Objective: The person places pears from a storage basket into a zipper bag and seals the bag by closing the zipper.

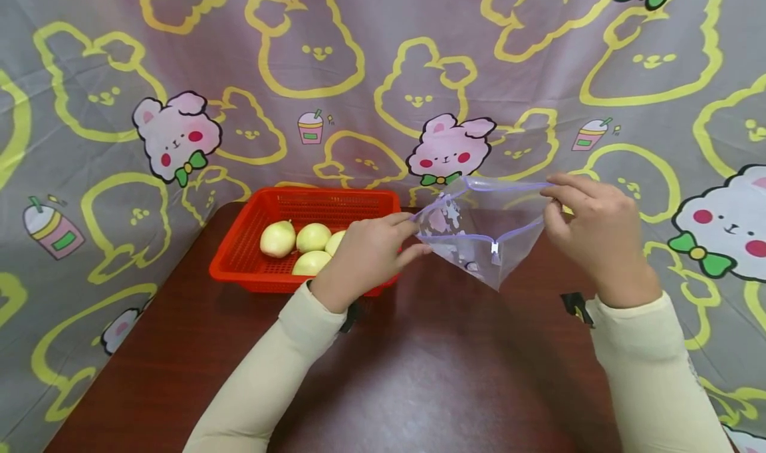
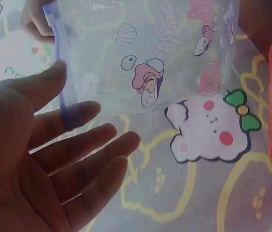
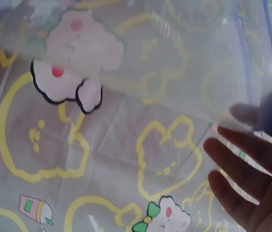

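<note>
A clear zip-lock bag (image 1: 473,230) hangs above the table, its purple-edged mouth spread apart. Thumb and index finger of my left hand (image 1: 374,250) pinch the left end of the mouth; the other fingers extend loosely in the left wrist view. At the opposite end, my right hand (image 1: 598,230) pinches the purple edge. A white slider (image 1: 495,247) sits on the near edge. Seashell and cartoon prints (image 2: 148,82) mark the bag's side. To the left stands a red plastic basket (image 1: 239,267) with several pale yellow round fruits (image 1: 278,239), partly hidden by my left hand.
The dark reddish-brown table (image 1: 383,386) stretches toward me under both forearms. A grey cloth (image 1: 359,107) with yellow outlines and cartoon rabbits hangs behind and along the sides.
</note>
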The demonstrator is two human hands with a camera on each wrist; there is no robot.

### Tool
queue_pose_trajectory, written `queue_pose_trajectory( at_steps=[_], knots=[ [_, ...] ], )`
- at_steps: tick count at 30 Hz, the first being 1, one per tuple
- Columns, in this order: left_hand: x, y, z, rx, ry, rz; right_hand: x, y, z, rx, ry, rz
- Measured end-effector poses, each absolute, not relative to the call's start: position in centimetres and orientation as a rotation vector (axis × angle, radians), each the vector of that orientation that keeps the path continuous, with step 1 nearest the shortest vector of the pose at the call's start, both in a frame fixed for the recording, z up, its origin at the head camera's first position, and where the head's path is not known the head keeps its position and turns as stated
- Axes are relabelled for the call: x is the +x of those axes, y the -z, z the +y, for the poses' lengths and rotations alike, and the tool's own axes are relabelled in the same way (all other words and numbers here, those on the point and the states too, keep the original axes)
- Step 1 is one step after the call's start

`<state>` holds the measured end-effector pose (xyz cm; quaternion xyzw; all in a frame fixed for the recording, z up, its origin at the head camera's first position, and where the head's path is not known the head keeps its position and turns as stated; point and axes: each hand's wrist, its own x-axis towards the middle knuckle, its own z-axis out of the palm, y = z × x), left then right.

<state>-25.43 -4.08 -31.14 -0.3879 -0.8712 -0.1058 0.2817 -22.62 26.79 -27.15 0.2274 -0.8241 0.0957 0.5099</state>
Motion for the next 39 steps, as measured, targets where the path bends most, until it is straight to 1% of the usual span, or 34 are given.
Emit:
queue_pose_trajectory(
  at_steps=[5, 8, 11, 16, 21, 23, 25, 29, 32, 39],
  knots=[
    [-25.9, 30.3, -5.1, -1.008, 0.370, -2.302, -22.4, 26.5, 27.8, 0.702, -0.284, -2.052],
    [-26.2, 30.0, -5.5, -0.986, 0.410, -2.280, -22.2, 26.1, 28.5, 0.815, -0.394, -2.111],
    [-26.5, 29.8, -5.9, -0.973, 0.462, -2.232, -22.5, 25.7, 28.7, 0.865, -0.545, -2.155],
    [-26.9, 29.4, -6.1, -0.993, 0.573, -2.141, -23.7, 25.9, 28.3, 0.803, -0.972, -2.152],
    [-27.2, 29.4, -5.9, -1.015, 0.650, -2.099, -24.7, 27.7, 28.4, 0.598, -1.391, -2.025],
    [-27.4, 29.6, -5.8, -1.022, 0.670, -2.084, -25.1, 28.5, 28.4, 0.557, -1.535, -1.938],
    [-27.6, 29.6, -5.6, -1.037, 0.701, -2.061, -25.6, 29.0, 28.4, 0.584, -1.694, -1.827],
    [-28.2, 29.8, -5.2, -1.060, 0.784, -2.011, -26.6, 29.7, 28.0, 0.755, -2.023, -1.555],
    [-28.6, 29.9, -5.1, -1.057, 0.839, -1.984, -27.1, 29.9, 27.8, 0.836, -2.131, -1.442],
    [-29.8, 30.4, -4.6, -1.041, 0.974, -1.915, -28.0, 30.6, 27.8, 0.878, -2.249, -1.341]
  ],
)
